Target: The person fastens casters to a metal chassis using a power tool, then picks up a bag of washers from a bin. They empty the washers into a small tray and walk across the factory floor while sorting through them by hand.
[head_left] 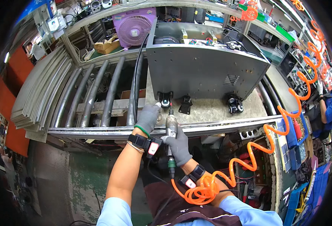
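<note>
A dark grey metal cabinet (pixel 207 69) lies on a board on the bench, its components showing through the open top. Along its near lower edge are a black caster (pixel 166 100) at the left, a black bracket-like part (pixel 185 104) in the middle and another caster (pixel 234 103) at the right. My left hand (pixel 149 118), in a grey glove, has its fingers curled beside the left caster; what they hold is hidden. My gloved right hand (pixel 179 146) grips a pneumatic screwdriver (pixel 171 126), its bit pointing up at the left caster.
An orange coiled air hose (pixel 250 160) runs from the tool up the right side. Metal rollers (pixel 113 90) and stacked grey panels (pixel 41 90) lie left. A purple fan (pixel 134 30) stands behind. Blue bins (pixel 299 150) and a co-worker's blue sleeve (pixel 328 107) are at right.
</note>
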`<control>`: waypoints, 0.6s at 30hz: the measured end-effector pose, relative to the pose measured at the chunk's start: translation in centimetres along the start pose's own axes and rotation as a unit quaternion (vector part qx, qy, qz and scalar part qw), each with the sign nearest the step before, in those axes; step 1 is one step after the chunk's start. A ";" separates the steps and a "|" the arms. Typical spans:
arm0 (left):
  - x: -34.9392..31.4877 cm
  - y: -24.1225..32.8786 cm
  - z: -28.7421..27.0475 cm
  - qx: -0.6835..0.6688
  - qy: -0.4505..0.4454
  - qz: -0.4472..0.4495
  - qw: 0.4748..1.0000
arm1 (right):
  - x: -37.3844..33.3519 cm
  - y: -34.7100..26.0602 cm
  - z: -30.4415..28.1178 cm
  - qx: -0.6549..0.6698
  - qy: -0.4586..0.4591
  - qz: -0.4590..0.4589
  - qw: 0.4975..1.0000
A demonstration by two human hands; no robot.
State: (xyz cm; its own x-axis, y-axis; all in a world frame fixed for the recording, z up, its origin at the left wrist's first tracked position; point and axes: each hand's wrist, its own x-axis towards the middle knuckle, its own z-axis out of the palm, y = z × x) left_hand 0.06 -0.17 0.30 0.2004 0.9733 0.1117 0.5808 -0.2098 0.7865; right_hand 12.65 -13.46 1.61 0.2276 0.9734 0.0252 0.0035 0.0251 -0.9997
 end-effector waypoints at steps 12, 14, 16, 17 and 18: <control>-2.2 3.3 -1.1 -0.421 0.000 -0.210 0.882 | 0.8 0.0 -0.3 0.142 -0.028 0.104 0.984; -2.9 3.1 -0.8 -0.448 -0.004 -0.225 0.866 | 0.9 -0.1 -1.1 0.106 -0.052 0.085 0.989; -3.9 3.5 -0.2 -0.533 0.030 -0.286 0.796 | 0.5 -0.7 -2.3 0.067 -0.056 0.085 0.993; -4.8 2.8 -0.6 -0.586 -0.051 -0.300 0.751 | -0.3 -1.2 -3.1 0.035 -0.062 0.061 0.996; -5.4 2.6 0.0 -0.588 -0.047 -0.302 0.749 | -1.2 -1.3 -3.7 0.002 -0.073 0.040 0.997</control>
State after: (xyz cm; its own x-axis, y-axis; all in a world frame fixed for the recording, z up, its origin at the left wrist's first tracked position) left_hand 0.44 -5.96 1.72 0.2682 0.8348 -0.4808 -0.4976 0.5474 0.6729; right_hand 15.98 -15.53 2.90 0.0835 0.9950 -0.0542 -0.0138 -0.0533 -0.9985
